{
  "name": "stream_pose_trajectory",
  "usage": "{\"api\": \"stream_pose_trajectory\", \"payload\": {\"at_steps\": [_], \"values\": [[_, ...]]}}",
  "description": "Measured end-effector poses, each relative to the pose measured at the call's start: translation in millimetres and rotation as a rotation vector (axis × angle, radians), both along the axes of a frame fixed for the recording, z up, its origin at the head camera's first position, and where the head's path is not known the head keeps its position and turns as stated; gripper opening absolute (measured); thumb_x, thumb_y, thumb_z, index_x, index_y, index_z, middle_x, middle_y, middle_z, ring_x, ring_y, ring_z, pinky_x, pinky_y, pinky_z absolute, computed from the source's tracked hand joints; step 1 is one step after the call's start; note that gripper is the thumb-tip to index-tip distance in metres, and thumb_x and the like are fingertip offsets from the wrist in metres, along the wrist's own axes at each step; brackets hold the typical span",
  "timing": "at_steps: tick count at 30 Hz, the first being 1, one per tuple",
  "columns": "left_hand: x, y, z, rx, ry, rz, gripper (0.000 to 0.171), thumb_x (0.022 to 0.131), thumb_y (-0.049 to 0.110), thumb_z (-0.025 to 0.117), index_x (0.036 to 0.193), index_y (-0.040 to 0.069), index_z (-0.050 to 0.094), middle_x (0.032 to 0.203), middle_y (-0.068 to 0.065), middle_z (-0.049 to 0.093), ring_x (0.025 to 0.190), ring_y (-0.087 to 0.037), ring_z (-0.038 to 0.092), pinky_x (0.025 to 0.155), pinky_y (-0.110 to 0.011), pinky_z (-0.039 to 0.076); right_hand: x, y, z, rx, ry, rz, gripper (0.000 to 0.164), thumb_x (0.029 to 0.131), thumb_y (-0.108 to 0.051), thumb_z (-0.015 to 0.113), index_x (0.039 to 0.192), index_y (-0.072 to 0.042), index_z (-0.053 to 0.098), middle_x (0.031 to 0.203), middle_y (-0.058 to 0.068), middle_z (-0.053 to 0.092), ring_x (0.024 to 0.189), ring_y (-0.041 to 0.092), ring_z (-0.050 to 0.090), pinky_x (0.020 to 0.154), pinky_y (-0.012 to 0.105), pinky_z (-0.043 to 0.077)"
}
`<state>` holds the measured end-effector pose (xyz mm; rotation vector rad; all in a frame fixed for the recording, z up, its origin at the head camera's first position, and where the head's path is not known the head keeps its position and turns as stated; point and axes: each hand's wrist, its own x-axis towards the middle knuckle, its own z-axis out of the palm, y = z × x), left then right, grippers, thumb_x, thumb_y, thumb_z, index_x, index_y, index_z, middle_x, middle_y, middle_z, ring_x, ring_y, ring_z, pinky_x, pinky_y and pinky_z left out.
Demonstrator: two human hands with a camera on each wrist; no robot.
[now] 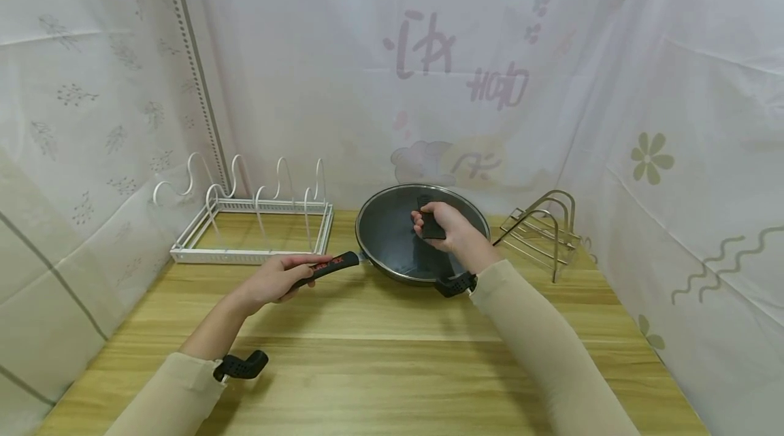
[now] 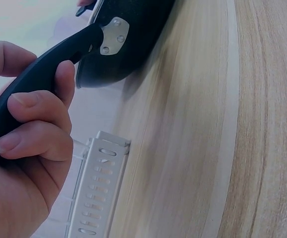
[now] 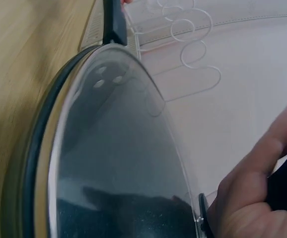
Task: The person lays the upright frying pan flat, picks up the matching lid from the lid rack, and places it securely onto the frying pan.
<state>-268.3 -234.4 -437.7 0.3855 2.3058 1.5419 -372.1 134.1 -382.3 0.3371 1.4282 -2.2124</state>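
Note:
A dark wok (image 2: 138, 34) stands at the back middle of the wooden table, its long black handle (image 1: 335, 264) pointing left toward me. My left hand (image 1: 275, 283) grips this handle, fingers curled round it as the left wrist view shows. Over the wok lies a glass lid (image 1: 392, 235) with a metal rim. My right hand (image 1: 452, 224) holds the lid's upright black handle (image 1: 435, 227) from the right side. In the right wrist view the lid's rim runs close along the wok's rim, and the right fingers are partly out of frame.
Left of the wok is a white wire rack (image 1: 214, 258) with curved dividers. A small metal rack (image 1: 556, 239) stands close on the right. Patterned curtains (image 1: 306, 82) hang behind and at both sides of the table (image 1: 367, 381).

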Motion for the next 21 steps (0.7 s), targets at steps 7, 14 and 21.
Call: {"api": "stream_pose_trajectory", "payload": {"at_steps": [7,14,21], "values": [[0.0,0,-0.8,0.011,-0.006,-0.006,0.045,0.112,0.02,0.054,0.155,0.016,0.065,0.102,-0.015,0.071,0.049,-0.008,0.037,0.046,-0.022,0.03,5.0,9,-4.5,0.111,0.043,0.083,0.037,0.118,-0.032,0.042,0.135,-0.003,0.056,0.087,0.002,0.063,0.066,0.014,0.058,0.059,0.027,0.057],[-0.9,0,-1.4,0.011,-0.002,-0.003,0.045,0.112,0.019,0.053,0.155,0.014,0.064,0.102,-0.016,0.072,0.049,-0.007,0.037,0.046,-0.022,0.03,16.7,18,-2.8,0.351,0.163,0.122,0.052,0.117,-0.041,0.043,0.145,0.0,0.058,0.102,0.007,0.065,0.073,0.017,0.067,0.065,0.03,0.062],[-0.9,0,-2.1,-0.003,0.004,-0.008,0.045,0.113,0.019,0.054,0.156,0.014,0.063,0.109,-0.017,0.073,0.054,-0.009,0.042,0.048,-0.021,0.031,31.7,29,-2.3,0.528,0.276,0.109,0.059,0.115,-0.049,0.043,0.154,-0.004,0.049,0.113,0.014,0.065,0.074,0.021,0.073,0.064,0.033,0.065]]}}
